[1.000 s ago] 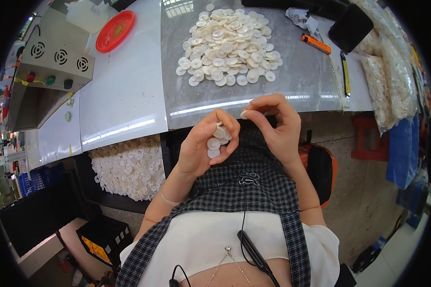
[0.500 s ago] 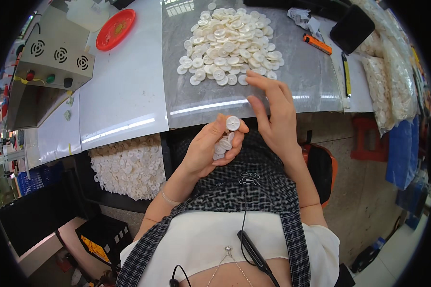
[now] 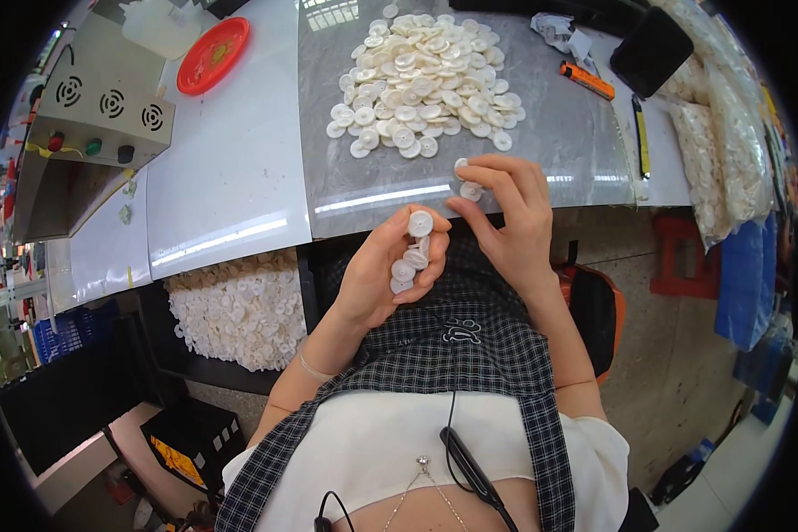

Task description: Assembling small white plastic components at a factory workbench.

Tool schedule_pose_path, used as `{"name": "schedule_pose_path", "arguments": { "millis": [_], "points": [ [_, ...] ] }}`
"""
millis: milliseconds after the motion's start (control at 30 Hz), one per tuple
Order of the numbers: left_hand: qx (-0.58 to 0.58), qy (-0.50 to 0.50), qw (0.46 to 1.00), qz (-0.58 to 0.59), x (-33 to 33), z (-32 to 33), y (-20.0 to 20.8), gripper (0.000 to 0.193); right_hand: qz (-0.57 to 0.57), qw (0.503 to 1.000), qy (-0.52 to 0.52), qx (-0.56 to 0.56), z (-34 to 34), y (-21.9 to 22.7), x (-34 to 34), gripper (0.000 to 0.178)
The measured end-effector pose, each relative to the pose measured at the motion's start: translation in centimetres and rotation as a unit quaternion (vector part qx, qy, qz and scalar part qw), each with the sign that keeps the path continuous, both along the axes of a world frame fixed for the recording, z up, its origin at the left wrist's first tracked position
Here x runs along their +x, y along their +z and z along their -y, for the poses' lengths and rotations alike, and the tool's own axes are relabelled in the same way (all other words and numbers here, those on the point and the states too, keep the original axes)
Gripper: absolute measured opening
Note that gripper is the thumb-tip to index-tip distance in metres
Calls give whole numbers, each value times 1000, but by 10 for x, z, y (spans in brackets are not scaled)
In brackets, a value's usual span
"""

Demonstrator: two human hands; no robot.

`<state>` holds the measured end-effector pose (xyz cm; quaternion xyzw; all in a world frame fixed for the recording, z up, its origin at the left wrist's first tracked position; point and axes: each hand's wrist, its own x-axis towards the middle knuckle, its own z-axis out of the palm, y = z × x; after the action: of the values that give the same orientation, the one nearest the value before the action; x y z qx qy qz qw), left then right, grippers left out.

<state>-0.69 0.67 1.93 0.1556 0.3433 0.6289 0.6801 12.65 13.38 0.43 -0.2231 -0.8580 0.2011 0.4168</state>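
Observation:
In my left hand (image 3: 383, 262), the curled fingers cradle several small white plastic discs (image 3: 403, 269). One white disc (image 3: 420, 223) is pinched upright at the top, between thumb and forefinger, its round face showing. My right hand (image 3: 512, 208) is bent over the front part of the table, with white discs at its fingers. One disc (image 3: 461, 166) is at the forefinger's tip and another (image 3: 471, 191) lies between the fingers and thumb. Beyond my hands, a large pile of the same white discs (image 3: 426, 75) covers the grey tabletop.
Below the table's edge at left stands a black bin (image 3: 239, 373) full of white parts. A red plate (image 3: 195, 78) and a metal box with buttons (image 3: 89, 124) occupy the left. At right lie an orange marker-like tube (image 3: 587, 80), a yellow cutter (image 3: 641, 142) and bagged parts (image 3: 723, 160).
My right hand has drawn back from the pile toward the table's front edge, with discs at its fingers. My left hand has shifted slightly left, showing more of its discs.

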Motion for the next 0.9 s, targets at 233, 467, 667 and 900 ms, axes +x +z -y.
{"name": "schedule_pose_path", "arguments": {
  "millis": [233, 467, 667, 900],
  "points": [
    [88, 0, 995, 39, -4, 3, -13, 45, 57, 998, 2, 2, 5, 5, 10, 32],
    [22, -5, 999, 39, -5, 0, -7, 30, 28, 999, -20, 21, 11, -11, 18, 29],
    [52, -15, 993, 105, -4, 0, -5, 20, 29, 999, 21, 26, 7, -9, 16, 26],
    [18, -24, 999, 33, -3, 1, -12, 31, -6, 997, 42, -68, 10, -2, 19, 20]
  ]
}}
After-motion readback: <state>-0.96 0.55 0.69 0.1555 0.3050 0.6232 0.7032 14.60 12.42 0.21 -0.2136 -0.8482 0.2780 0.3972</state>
